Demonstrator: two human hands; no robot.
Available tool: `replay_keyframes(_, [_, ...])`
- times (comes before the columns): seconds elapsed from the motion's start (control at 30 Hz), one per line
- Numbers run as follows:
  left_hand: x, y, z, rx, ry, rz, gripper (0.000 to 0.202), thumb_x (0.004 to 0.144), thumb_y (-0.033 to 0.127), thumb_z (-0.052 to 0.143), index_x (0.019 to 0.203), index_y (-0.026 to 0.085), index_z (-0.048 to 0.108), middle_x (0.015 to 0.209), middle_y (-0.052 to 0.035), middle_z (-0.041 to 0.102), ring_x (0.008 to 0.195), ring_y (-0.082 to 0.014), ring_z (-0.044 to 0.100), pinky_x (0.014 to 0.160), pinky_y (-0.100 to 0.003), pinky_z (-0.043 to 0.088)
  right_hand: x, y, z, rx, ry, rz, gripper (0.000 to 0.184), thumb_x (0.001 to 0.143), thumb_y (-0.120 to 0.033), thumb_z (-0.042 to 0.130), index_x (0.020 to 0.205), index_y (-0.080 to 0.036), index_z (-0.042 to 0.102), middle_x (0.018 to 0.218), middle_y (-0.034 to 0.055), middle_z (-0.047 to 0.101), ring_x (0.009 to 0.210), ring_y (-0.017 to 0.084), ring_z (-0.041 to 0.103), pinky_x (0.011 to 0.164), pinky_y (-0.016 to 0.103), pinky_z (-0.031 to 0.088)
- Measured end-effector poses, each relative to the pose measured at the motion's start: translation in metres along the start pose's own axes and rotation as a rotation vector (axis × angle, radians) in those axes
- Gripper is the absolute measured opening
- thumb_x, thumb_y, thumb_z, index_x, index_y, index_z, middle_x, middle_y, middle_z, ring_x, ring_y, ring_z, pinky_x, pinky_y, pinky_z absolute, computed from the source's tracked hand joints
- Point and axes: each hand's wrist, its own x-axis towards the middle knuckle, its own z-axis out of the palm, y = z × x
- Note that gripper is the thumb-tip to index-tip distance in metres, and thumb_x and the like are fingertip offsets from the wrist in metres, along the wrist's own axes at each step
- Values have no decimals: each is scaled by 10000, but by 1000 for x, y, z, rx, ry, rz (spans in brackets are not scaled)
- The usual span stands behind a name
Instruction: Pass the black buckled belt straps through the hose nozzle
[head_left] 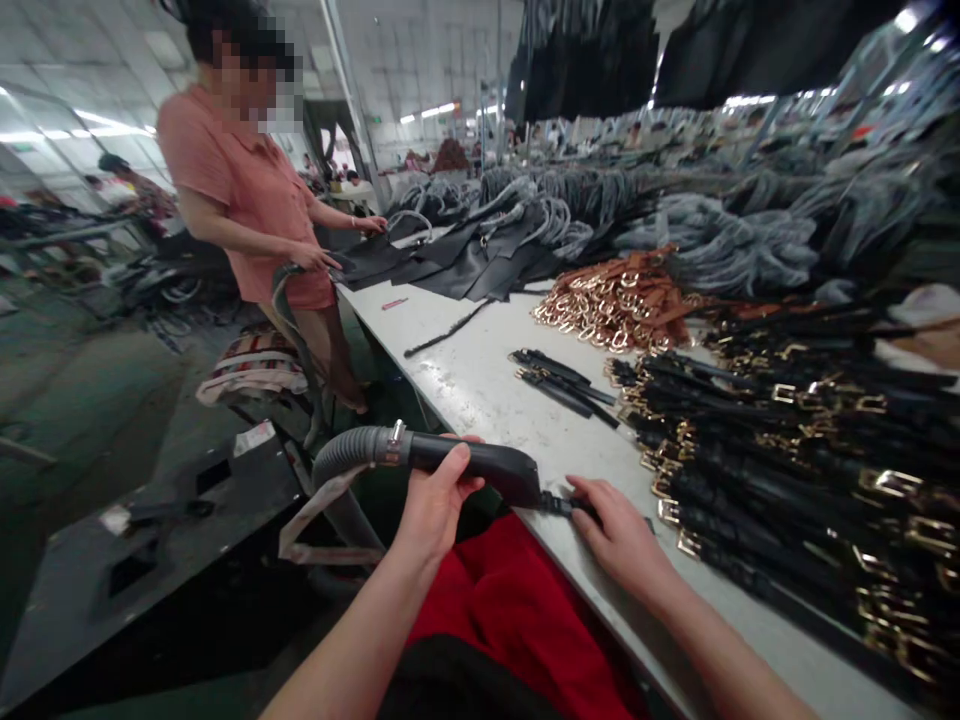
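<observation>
Pale panelled walls [442,60] stood beyond the long white surface [465,385]; strip lights [439,111] shone above the dark greenish floor [52,400].

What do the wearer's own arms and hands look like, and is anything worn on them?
The left hand and right hand are ungloved, with five-fingered human shapes. Both forearms are bare: no sleeves, watch or bracelet in view, and no markings or cables on them.

A factory workshop, apparently for leather goods: black straps [757,480] with gold-coloured buckles [896,482] lie heaped along the right edge of a white worktable [484,372], brown straps [645,300] beyond them, flat black sheets [480,270] at its far end. A worker [251,205] in a pink shirt [236,180] stands at the far left corner; strip lights [429,113] and more people [129,180] fill the background.
</observation>
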Motion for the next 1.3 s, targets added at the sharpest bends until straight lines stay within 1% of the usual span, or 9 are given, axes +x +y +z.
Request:
replay_keyframes(0.17, [14, 31, -20, -59, 79, 71, 297, 658, 254, 736, 882, 177, 558, 895, -57, 692, 779, -151, 644, 527, -190, 514, 18, 1, -13, 2, 0, 35, 375, 844, -371, 441, 1163, -188, 518, 1018, 73, 612, 899, 194, 580, 811, 352, 471])
replay_keyframes(0.27, [15, 39, -30, -77, 123, 67, 313, 659, 256, 737, 902, 185, 553, 910, -63, 697, 775, -150, 651, 514, -179, 510, 63, -1, -20, -55, 65, 32, 377, 864, -363, 397, 1168, -176, 518, 1093, 88, 602, 914, 196, 587, 818, 350, 470])
replay_keyframes(0.43, [14, 40, -35, -53, 155, 11, 352, 664, 265, 739, 945, 191, 541, 937, -74, 698, 819, -166, 661, 522, -179, 509, 155, 5, -7, -319, 54, 43, 390, 842, -155, 374, 1203, -110, 513, 1248, 149, 521, 1075, 223, 545, 903, 328, 413])
replay_keyframes(0.53, [15, 43, -40, -55, 156, 1, 350, 677, 276, 730, 959, 190, 541, 956, -80, 696, 849, -172, 660, 535, -180, 511, 177, 11, 5, -375, 56, 115, 383, 833, -143, 387, 1180, -80, 535, 1165, 193, 547, 1016, 254, 570, 868, 357, 415])
replay_keyframes(0.73, [14, 46, -49, -51, 173, 28, 353, 650, 265, 749, 929, 182, 550, 931, -78, 700, 817, -174, 664, 512, -184, 513, 128, 12, 3, -351, -53, -44, 219, 823, -233, 471, 966, -188, 629, 955, 89, 608, 925, 229, 556, 827, 349, 399])
replay_keyframes(0.9, [13, 40, -37, -47, 122, 22, 323, 656, 254, 740, 913, 181, 559, 909, -63, 703, 798, -166, 664, 499, -178, 515, 87, 2, -9, -256, -128, -82, 220, 775, -259, 517, 959, -201, 623, 982, 66, 609, 941, 223, 529, 834, 357, 379])
replay_keyframes(1.03, [11, 37, -24, -39, 75, 23, 313, 653, 255, 741, 899, 184, 560, 897, -57, 705, 794, -169, 667, 495, -182, 520, 83, -7, -7, -134, -161, -120, 371, 742, -270, 559, 1110, -229, 591, 1101, 60, 586, 1028, 220, 510, 875, 356, 357])
replay_keyframes(1.17, [7, 37, -22, -29, 74, 29, 321, 650, 261, 742, 901, 181, 558, 895, -62, 704, 803, -171, 667, 487, -175, 516, 87, -9, 1, -95, -183, -126, 267, 768, -344, 572, 1021, -295, 643, 1032, 31, 610, 975, 214, 533, 842, 360, 357])
replay_keyframes(1.3, [6, 35, -23, -9, 91, 65, 309, 666, 252, 729, 909, 182, 550, 922, -65, 700, 829, -170, 663, 511, -178, 523, 89, -3, 6, -61, -145, -102, 219, 772, -339, 569, 961, -257, 642, 960, 39, 616, 939, 213, 541, 808, 345, 368])
